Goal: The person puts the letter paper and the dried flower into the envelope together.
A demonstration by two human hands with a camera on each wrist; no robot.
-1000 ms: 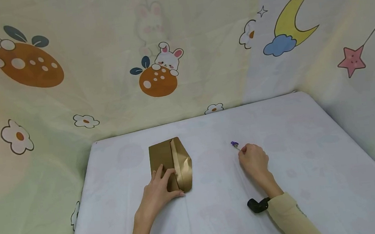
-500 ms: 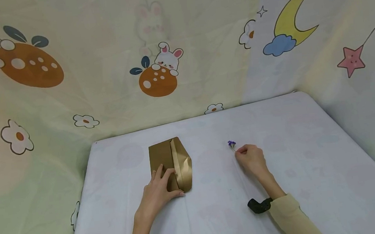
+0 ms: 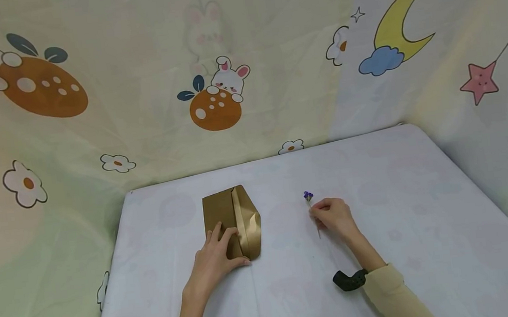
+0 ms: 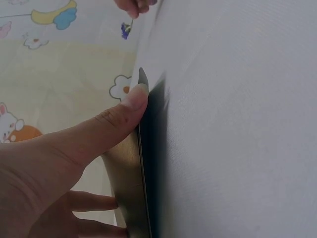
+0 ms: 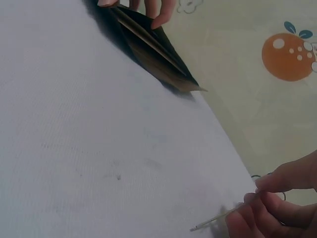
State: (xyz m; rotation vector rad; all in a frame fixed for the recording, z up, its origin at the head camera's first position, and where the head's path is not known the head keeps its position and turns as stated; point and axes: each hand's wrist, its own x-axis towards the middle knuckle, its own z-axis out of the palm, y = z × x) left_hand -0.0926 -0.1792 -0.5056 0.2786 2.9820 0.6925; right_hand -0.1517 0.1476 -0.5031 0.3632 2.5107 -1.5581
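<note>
A gold envelope [image 3: 217,209] lies on the table with its flap [image 3: 250,221] unfolded to the right. My left hand [image 3: 215,260] holds its near end, fingers bent over the upper side and thumb at the bottom edge by the flap. In the right wrist view the mouth of the envelope [image 5: 153,54] gapes a little. To the right, my right hand [image 3: 334,217] pinches a thin flower sprig between thumb and fingers. Its small purple bloom [image 3: 308,195] points away from me, and the pale stem [image 5: 215,220] sticks out below the fingers.
A white cloth covers the table [image 3: 286,289]. Behind it and along the sides hangs a pale printed curtain [image 3: 144,87] with rabbits, a moon and a star. Black wrist mounts [image 3: 350,280] sit on both forearms, close to the tabletop.
My right hand has moved a little left with the flower sprig and turned it more upright; the stem's lower end now shows below the hand. The left hand and envelope have stayed put.
</note>
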